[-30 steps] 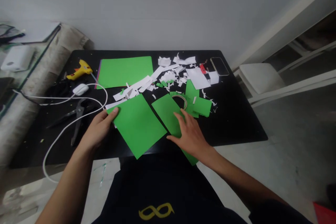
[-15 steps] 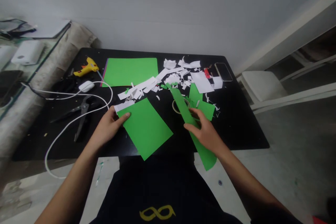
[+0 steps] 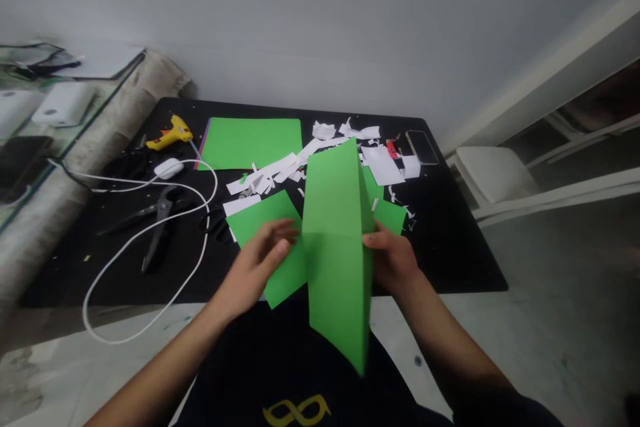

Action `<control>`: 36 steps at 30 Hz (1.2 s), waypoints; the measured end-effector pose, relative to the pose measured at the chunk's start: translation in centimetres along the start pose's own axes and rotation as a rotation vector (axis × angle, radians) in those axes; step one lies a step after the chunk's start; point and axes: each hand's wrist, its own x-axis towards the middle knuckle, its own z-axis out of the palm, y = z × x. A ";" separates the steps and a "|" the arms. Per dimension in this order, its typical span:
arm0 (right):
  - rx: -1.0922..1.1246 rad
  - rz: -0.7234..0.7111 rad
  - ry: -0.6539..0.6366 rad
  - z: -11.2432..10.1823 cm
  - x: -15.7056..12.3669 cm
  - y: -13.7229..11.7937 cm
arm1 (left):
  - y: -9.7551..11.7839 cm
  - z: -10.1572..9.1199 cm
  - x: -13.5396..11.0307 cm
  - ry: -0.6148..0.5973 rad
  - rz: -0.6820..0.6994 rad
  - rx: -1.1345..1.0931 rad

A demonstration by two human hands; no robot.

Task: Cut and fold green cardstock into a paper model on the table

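Note:
My right hand grips a folded green sheet of paper by its right side, holding it upright in front of me over the table's front edge. Fingers apart, my left hand hovers beside that sheet with nothing in it. Under the left hand, a flat green paper piece lies on the table, its lower corner by the front edge. White paper strips stick out behind it. Another cut green piece shows partly behind the right hand. The roll of tape is hidden behind the folded sheet.
On the black table lie a stack of green sheets, white paper scraps, a yellow glue gun, large scissors, a looping white cable, a red cutter and a phone. A white chair stands right.
My left hand has let go of the flat green piece and moved right. My right hand has raised and turned the folded green sheet, so its broad face shows.

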 end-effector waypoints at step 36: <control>-0.346 -0.142 0.171 -2.0 -1.2 -0.4 | 1.0 -3.0 -0.4 0.242 0.307 0.334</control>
